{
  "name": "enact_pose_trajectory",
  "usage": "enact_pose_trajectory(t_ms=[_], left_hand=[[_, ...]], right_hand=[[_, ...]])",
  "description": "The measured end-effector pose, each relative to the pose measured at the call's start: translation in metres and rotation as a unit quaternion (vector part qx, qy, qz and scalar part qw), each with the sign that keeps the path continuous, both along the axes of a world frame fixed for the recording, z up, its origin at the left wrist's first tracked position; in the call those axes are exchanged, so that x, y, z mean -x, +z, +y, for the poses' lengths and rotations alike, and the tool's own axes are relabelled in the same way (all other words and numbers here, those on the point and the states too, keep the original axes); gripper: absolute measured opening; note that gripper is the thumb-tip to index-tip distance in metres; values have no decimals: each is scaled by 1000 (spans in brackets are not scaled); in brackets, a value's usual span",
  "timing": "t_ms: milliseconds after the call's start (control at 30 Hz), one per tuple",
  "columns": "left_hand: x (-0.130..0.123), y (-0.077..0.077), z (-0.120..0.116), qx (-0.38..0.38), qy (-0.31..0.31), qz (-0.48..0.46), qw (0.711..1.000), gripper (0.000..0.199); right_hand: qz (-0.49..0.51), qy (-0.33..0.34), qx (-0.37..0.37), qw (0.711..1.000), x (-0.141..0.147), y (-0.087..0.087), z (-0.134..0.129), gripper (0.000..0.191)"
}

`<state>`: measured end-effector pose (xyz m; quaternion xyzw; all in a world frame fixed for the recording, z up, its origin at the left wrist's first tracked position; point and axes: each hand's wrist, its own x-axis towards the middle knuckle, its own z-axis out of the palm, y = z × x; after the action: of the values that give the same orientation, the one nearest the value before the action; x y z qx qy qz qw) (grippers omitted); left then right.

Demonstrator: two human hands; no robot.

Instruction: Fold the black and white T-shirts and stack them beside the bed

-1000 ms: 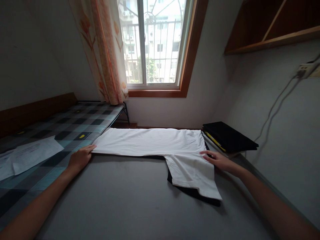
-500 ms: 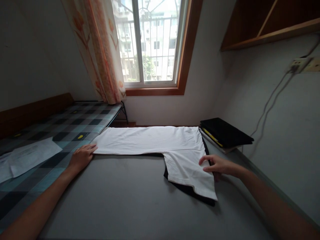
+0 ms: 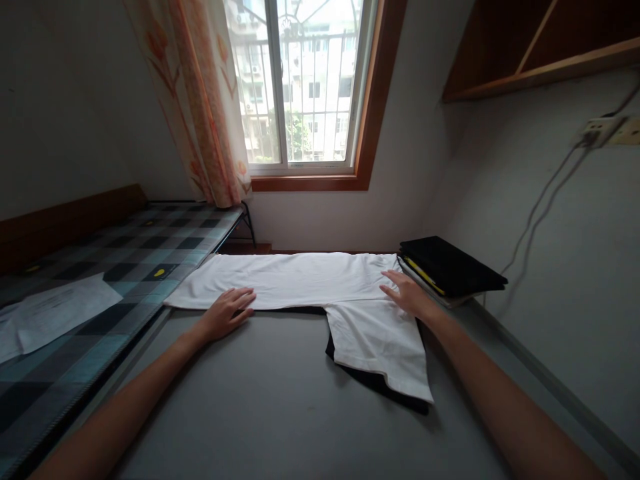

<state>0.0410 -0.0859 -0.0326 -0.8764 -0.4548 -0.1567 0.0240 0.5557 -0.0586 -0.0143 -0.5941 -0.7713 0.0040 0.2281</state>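
Garment (image 3: 290,280), head view: white cloth with a black layer (image 3: 370,387) showing beneath its lower edges, laid across the far part of a grey table (image 3: 280,427). Long strip runs left to right; a short sleeve-like flap (image 3: 380,347) extends from its right end toward the wearer. Left end reaches the table's left edge, next to the checked mattress (image 3: 165,233).

Left hand (image 3: 227,313): palm down at the near edge of the strip, left of its middle. Fingers extended and slightly parted, lying over the white cloth; nothing gripped.

Right hand (image 3: 405,293): over the right end of the strip, above the flap. Fingers loosely spread, no fold pinched between them; whether every fingertip touches cannot be told.

Surroundings: black folded item (image 3: 453,267) with a yellow strip along its side, atop pale material at the table's far right, just beside the right hand. White papers (image 3: 65,310) on the mattress at left. Barred window (image 3: 315,100) beyond the table, flowered curtain (image 3: 210,100) at its left. Wooden shelf (image 3: 540,63) upper right; cord (image 3: 545,203) hangs from a wall socket (image 3: 597,127).
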Motion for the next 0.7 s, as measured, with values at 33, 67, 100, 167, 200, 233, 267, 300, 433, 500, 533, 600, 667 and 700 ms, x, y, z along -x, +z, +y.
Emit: enact_pose_trajectory(t_ms=[33,67,100,167,200,233,267,300,433,500,533,600,667,700], left_hand=[[-13,1,3,6,-13,2,1000,47],[-24,1,6,10,-22,2,1000,47],[-34,1,9,15,-29,2,999,47],[-49,1,16,19,-35,3,999,48],[-53,0,19,20,-37,5,999,48],[-56,0,21,19,-39,7,999,49],[-57,-1,23,17,-43,9,999,50],[-57,-1,24,12,-49,9,999,52],[-54,0,22,-33,-69,-22,997,45],[-54,1,19,-60,-83,-40,994,29],[-54,2,17,-72,-94,-45,992,23],[-56,5,14,-90,-118,-41,988,19],[-58,7,12,-101,-130,-31,986,19],[-59,8,12,-103,-132,-25,986,20]], right_hand=[[-24,-18,1,1000,2,-6,4,50],[-46,-40,10,998,3,-12,7,52],[-68,-62,25,995,4,-18,9,54],[-102,-96,54,989,5,-27,9,58],[-113,-106,65,986,5,-30,8,59],[-120,-112,71,984,4,-33,7,60],[-124,-113,74,983,4,-34,6,60],[-126,-112,73,983,3,-36,5,61],[-116,-112,51,986,1,-38,3,58],[-103,-108,37,988,0,-40,3,55],[-96,-103,30,990,-1,-40,3,53],[-81,-92,16,992,-2,-42,2,51],[-69,-83,5,994,-4,-43,2,50],[-65,-80,1,995,-5,-44,1,50]])
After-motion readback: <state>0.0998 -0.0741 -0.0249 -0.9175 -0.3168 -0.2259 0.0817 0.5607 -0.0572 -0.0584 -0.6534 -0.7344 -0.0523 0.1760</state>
